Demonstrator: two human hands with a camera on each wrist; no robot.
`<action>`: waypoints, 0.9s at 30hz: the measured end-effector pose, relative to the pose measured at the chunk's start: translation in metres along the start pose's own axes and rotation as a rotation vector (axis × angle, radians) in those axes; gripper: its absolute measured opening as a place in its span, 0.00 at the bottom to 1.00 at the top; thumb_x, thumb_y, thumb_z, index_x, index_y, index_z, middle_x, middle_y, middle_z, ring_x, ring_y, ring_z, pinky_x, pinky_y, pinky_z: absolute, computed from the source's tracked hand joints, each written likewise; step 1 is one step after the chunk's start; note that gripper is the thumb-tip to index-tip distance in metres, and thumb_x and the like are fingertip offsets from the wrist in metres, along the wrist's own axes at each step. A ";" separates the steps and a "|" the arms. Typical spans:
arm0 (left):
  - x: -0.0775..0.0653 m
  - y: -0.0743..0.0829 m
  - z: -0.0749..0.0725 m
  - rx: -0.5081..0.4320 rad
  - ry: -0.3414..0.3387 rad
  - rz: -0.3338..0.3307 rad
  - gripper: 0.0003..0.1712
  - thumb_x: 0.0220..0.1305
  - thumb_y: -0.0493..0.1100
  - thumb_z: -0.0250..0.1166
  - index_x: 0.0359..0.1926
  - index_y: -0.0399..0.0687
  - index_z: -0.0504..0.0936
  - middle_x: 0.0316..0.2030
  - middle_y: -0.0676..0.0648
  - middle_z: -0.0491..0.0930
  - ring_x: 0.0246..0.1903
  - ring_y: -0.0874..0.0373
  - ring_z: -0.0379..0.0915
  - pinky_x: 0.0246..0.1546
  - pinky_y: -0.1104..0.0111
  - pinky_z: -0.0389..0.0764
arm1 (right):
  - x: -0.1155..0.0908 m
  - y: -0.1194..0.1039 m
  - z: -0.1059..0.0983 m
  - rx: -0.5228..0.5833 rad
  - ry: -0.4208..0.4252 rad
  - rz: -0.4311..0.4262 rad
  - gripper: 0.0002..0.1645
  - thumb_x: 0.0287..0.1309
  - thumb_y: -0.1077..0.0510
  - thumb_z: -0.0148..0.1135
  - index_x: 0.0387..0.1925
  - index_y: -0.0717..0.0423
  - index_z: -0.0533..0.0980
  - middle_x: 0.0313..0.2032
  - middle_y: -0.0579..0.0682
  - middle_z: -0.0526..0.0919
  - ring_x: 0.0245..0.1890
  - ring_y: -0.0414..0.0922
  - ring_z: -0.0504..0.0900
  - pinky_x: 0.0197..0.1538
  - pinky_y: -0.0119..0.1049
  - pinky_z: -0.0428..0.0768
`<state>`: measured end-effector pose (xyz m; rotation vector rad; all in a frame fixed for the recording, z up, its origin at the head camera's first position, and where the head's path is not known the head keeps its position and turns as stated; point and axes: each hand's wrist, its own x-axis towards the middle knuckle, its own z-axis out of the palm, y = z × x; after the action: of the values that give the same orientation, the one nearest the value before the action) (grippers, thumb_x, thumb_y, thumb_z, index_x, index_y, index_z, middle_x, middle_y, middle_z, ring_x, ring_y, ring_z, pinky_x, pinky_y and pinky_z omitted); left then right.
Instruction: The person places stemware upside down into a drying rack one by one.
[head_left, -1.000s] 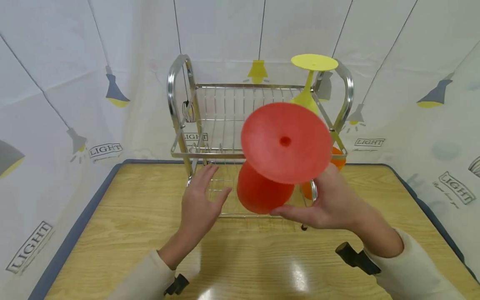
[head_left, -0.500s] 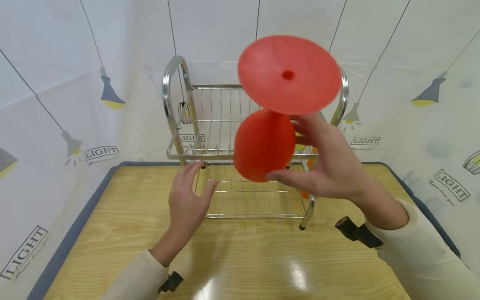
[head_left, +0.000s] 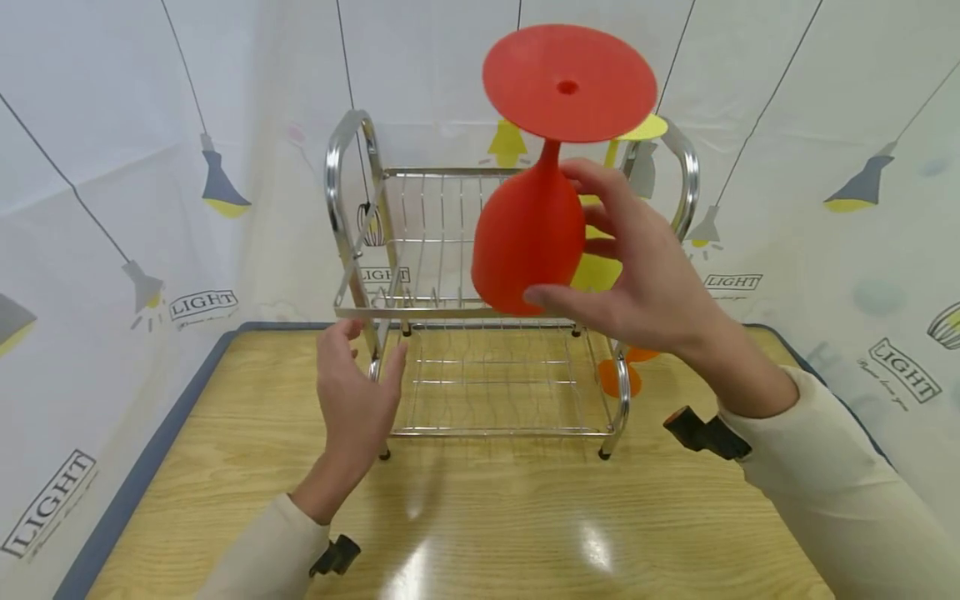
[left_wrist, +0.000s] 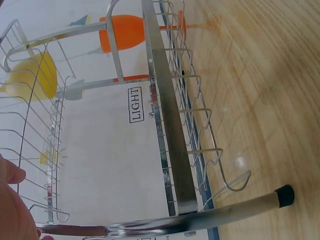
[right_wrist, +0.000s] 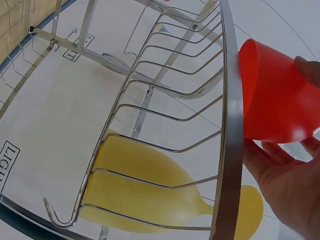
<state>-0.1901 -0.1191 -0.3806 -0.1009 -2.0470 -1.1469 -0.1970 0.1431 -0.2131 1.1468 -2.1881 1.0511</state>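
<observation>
While the curled right grip (head_left: 645, 271) is holding the red cup (head_left: 525, 237), the loose left grip (head_left: 355, 398) nothing, the cup should be clearing the rack (head_left: 420, 314).

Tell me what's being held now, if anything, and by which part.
The red wine glass, upside down, is held by its bowl in the right hand. The left hand holds nothing.

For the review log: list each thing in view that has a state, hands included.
Rack: upright, standing on the table
Red goblet: upside down, held by its bowl
Yellow goblet: upside down, at the rack's upper right
Orange goblet: upright, near the rack's right end
Right hand: gripping the red goblet
Left hand: fingers loosely bent, holding nothing
</observation>
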 end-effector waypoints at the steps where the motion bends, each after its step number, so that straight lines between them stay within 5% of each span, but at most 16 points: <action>1: 0.001 0.000 0.000 -0.003 0.002 -0.013 0.29 0.56 0.39 0.70 0.56 0.31 0.69 0.50 0.35 0.71 0.51 0.44 0.68 0.48 0.53 0.74 | 0.001 0.000 0.000 0.001 0.001 0.015 0.53 0.41 0.65 0.77 0.68 0.59 0.58 0.60 0.53 0.72 0.54 0.46 0.79 0.48 0.42 0.84; 12: 0.014 -0.003 0.008 -0.039 -0.003 -0.120 0.38 0.59 0.40 0.68 0.66 0.37 0.61 0.55 0.38 0.68 0.50 0.49 0.68 0.47 0.55 0.77 | 0.014 0.006 0.004 -0.002 0.002 0.112 0.49 0.46 0.65 0.74 0.67 0.55 0.58 0.61 0.53 0.71 0.54 0.50 0.78 0.49 0.49 0.84; 27: 0.027 -0.005 0.014 -0.018 0.009 -0.146 0.30 0.64 0.39 0.61 0.65 0.40 0.63 0.49 0.40 0.75 0.38 0.51 0.71 0.26 0.66 0.68 | 0.026 0.014 0.015 -0.019 -0.031 0.247 0.47 0.48 0.60 0.74 0.66 0.54 0.58 0.59 0.52 0.73 0.54 0.48 0.78 0.48 0.45 0.84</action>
<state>-0.2190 -0.1190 -0.3706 0.0457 -2.0640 -1.2519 -0.2235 0.1237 -0.2098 0.9060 -2.4044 1.1152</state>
